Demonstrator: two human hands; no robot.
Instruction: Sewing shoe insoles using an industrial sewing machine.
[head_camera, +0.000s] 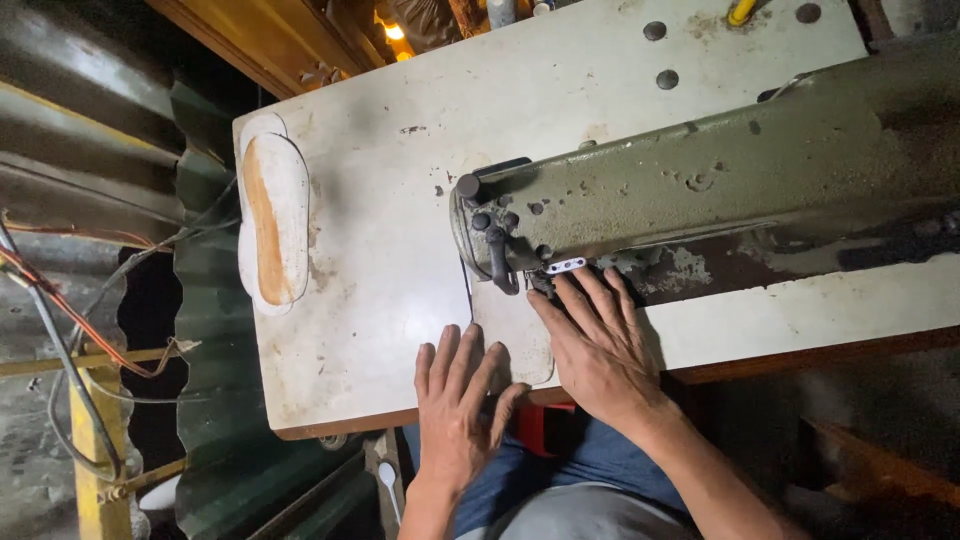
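Two bare hands, left hand (455, 405) and right hand (598, 345), at lower middle of the frame; no gloves, rings, watch or bracelets visible. Forearms bare as far as they show, no sleeve reaching the wrists. Short, unpainted nails. Below the hands, near the bottom edge, blue denim trousers (600, 455) over the lap, cloth creased. At the very bottom centre, a pale grey garment (575, 515), plain, without visible print or buttons.
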